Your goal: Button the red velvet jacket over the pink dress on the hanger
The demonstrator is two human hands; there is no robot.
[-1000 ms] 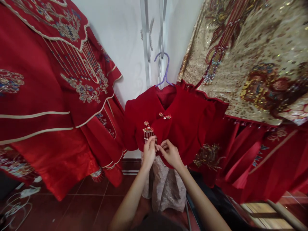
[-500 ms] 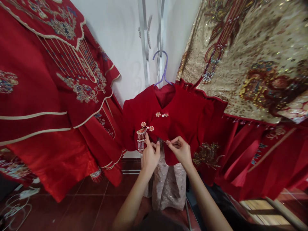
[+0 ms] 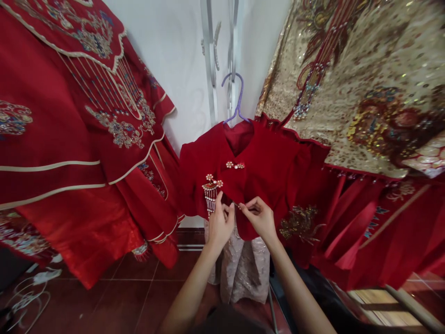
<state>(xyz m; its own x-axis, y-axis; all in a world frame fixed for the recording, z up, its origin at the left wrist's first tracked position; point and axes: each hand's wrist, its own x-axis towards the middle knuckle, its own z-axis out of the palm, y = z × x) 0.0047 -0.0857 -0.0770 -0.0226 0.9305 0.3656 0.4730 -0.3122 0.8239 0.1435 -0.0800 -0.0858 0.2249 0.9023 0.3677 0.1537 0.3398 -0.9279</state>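
Note:
A short red jacket hangs on a purple hanger, with a pearl-flower clasp fastened at its chest. At the lower front edge, my right hand pinches a small beaded fastener between thumb and fingertips. My left hand is curled close beside it at the other front edge, thumb and fingers on the cloth; what lies between them is partly hidden. Just above its index finger hangs a fan-shaped brooch with beaded tassels, next to flower-shaped ornaments.
Red embroidered garments hang at the left and a gold sequined garment at the right. A metal rack stands by the wall. Pale shiny fabric hangs below the jacket. White cables lie on the tiled floor.
My left hand has shifted slightly right, nearer my right hand, and its index finger has come away from the tassel's side. The tassel brooch has swung a little right. My right hand stays nearly still.

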